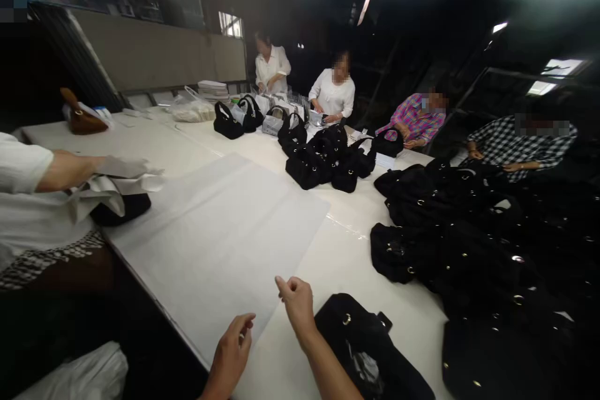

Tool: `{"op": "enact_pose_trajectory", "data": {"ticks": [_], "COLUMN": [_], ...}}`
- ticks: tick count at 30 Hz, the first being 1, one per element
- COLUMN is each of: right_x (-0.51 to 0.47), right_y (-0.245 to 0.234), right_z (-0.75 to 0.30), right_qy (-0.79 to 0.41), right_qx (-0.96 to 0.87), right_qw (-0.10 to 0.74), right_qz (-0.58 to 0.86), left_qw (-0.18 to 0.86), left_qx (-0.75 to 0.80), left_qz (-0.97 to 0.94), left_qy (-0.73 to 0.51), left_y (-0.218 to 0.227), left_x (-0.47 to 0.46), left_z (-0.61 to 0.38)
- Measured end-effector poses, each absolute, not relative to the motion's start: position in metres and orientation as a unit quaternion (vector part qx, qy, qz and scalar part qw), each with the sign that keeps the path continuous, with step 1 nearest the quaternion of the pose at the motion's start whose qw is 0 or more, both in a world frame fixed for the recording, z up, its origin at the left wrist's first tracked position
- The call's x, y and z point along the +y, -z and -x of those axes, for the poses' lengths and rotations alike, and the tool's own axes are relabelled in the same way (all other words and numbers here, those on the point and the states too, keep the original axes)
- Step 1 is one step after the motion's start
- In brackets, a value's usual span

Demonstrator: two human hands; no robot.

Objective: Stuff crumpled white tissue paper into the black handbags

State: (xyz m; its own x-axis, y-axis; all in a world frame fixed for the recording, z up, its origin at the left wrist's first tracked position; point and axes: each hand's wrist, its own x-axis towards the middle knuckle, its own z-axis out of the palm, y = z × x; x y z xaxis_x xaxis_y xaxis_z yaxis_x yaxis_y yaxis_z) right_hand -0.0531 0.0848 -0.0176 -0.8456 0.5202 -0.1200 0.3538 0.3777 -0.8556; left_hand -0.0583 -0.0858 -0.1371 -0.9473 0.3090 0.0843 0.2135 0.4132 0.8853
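A large sheet of thin white paper (220,231) lies flat on the table in front of me. Over its near end is my left hand (230,350), fingers loosely bent and apart, with nothing visible in it. My right hand (297,306) is at the sheet's right edge, its fingers curled in. Whether anything is pinched there is hidden, and I cannot tell if it touches the paper. Just right of my right forearm lies a black bag (360,337) with a gold-coloured ring and some clear plastic showing.
Black bags (492,250) are heaped along the right side of the white table (337,250). More black handbags (323,153) stand mid-table. At left, a co-worker's hand (126,169) holds paper over a black item. A brown bag (84,119) sits far left. Several co-workers line the far side.
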Motion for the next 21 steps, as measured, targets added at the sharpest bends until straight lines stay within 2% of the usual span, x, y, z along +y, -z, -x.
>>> {"op": "enact_pose_trajectory", "data": {"ticks": [3, 7, 12, 17, 21], "right_x": [0.097, 0.093, 0.054, 0.034, 0.037], "right_y": [0.080, 0.124, 0.152, 0.163, 0.150], "right_z": [0.120, 0.202, 0.269, 0.279, 0.277], "right_qy": [-0.302, -0.154, -0.104, -0.106, -0.134], "right_qx": [-0.889, -0.908, -0.914, -0.917, -0.920], "right_qw": [0.115, 0.033, -0.011, -0.022, -0.027], "right_qz": [0.325, 0.388, 0.393, 0.383, 0.367], "left_qw": [0.034, 0.004, -0.002, 0.052, 0.103], "left_qx": [0.848, 0.875, 0.903, 0.893, 0.882], "left_qz": [-0.095, -0.036, -0.003, 0.006, 0.005], "left_qy": [-0.520, -0.482, -0.430, -0.448, -0.459], "left_y": [0.153, 0.149, 0.130, 0.143, 0.161], "left_x": [-0.141, -0.205, -0.241, -0.245, -0.235], "left_z": [0.117, 0.229, 0.322, 0.333, 0.331]}}
